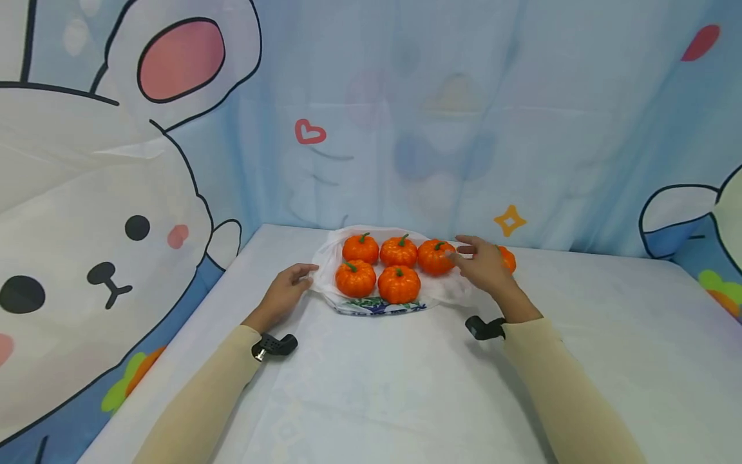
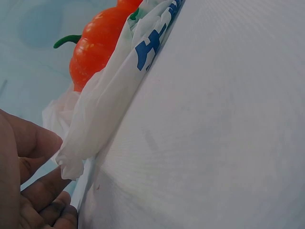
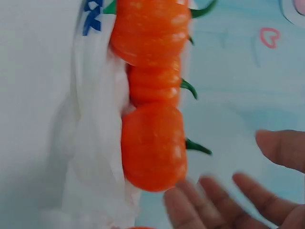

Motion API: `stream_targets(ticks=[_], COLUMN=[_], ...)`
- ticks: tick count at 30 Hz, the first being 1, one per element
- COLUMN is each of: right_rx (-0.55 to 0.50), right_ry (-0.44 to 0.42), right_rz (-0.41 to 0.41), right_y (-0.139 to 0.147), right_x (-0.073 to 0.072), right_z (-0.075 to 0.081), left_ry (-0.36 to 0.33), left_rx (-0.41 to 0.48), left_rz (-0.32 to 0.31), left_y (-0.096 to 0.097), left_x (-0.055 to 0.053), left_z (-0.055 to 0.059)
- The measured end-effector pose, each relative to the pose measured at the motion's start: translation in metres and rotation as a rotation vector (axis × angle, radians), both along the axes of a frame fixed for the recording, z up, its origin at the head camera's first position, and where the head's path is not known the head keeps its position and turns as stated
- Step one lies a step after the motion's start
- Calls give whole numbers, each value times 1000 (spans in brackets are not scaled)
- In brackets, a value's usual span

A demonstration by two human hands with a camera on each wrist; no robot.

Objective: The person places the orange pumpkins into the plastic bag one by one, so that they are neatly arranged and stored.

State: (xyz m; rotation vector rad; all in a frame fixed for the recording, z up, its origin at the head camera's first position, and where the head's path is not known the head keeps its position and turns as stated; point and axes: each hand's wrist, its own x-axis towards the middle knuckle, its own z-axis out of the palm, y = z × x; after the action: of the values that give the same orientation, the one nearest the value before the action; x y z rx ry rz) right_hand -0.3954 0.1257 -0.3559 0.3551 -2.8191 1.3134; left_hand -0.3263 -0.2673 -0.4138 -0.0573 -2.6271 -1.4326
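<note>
A white plastic bag (image 1: 438,293) with blue and green print lies flat at the back of the table. Several small orange toy pumpkins (image 1: 399,285) with green stems sit on it in two rows. My left hand (image 1: 286,291) pinches the bag's left corner; the left wrist view shows the crumpled bag corner (image 2: 74,160) between thumb and finger. My right hand (image 1: 485,264) is at the bag's right side, fingers spread and holding nothing. Its fingertips overlap the back-right pumpkin (image 3: 153,148) in the right wrist view. Another pumpkin (image 1: 507,259), partly hidden behind this hand, lies right of the bag.
The table (image 1: 371,386) has a white cover. Behind it hangs a light blue cartoon curtain (image 1: 371,161), with a large white bear figure (image 1: 87,212) on the left. A black wrist camera (image 1: 277,345) is strapped on each wrist.
</note>
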Motion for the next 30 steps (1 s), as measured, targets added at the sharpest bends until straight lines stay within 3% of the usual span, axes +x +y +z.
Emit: stream_targets(ticks=[3, 7, 11, 13, 17, 20, 30], right_rx=[-98, -204, -198, -162, -106, -81, -33], right_ry=[103, 208, 158, 88, -88, -164, -220], right_rz=[-85, -294, -443, -436, -320, -255, -191], right_y=[17, 35, 54, 64, 76, 77, 78], right_x=[8, 8, 1, -2, -10, -15, -24], right_z=[2, 1, -9, -14, -23, -28, -37], left_ry=[-3, -10, -10, -7, -3, -2, -15], left_rx=[-9, -24, -26, -19, -19, -35, -18], left_rz=[-4, -9, -20, -24, -24, -22, -28], left_y=[0, -3, -4, -2, 1, 1, 1], left_x=[0, 3, 4, 4, 4, 5, 4], left_z=[1, 2, 2, 3, 3, 3, 3])
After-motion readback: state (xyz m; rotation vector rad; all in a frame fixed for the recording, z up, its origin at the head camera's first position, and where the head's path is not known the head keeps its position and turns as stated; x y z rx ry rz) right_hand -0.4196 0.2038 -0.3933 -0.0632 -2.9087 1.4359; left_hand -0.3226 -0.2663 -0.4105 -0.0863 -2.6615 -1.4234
